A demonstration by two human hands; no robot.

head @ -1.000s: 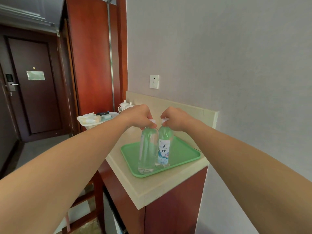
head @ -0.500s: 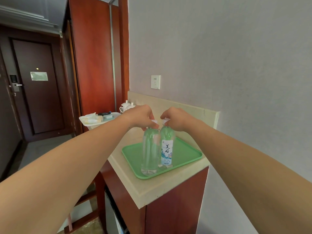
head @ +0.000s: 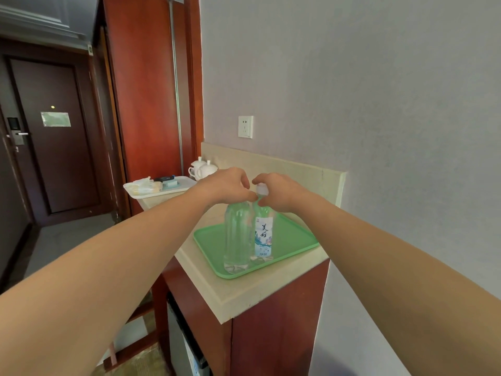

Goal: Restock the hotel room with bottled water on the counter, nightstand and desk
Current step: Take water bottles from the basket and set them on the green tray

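Water bottles (head: 237,234) unmoved on tray (head: 295,237), left grip (head: 230,185), right grip (head: 279,192) still pinching their tops

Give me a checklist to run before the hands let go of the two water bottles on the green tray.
1. Both bottles upright: ok. The left bottle and right bottle stand straight, side by side.
2. Bases inside the green tray: ok, though the left bottle sits near the front rim.
3. Tray fully on the counter: ok.
4. Labels facing front: right bottle ok; left bottle not ok, no label shows.
5. Caps sealed: cannot tell. The left hand covers one cap, and the right hand pinches the other bottle's neck.
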